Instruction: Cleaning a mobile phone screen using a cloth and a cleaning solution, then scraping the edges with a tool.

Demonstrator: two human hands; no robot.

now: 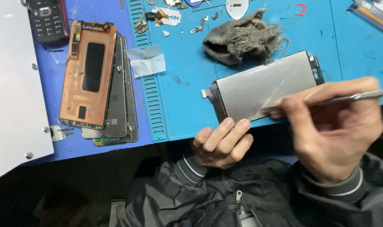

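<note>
A phone screen panel (pixel 263 86) lies back side up, silvery grey with a black frame, on the blue work mat (pixel 183 75) near its front edge. My left hand (pixel 221 143) steadies the panel's lower left corner with its fingertips. My right hand (pixel 334 126) grips a thin metal tool (pixel 326 101) that looks like tweezers. The tool's tip touches the panel's lower edge, where a clear film seems to lift.
A dirty grey rag (pixel 242 38) sits just behind the panel. To the left lies a stack of phone screens with a copper-coloured back (pixel 88 75), a folded tissue (pixel 147 61) and an old keypad phone (pixel 46 19). A white plate (pixel 11 84) covers the far left. Small parts litter the back.
</note>
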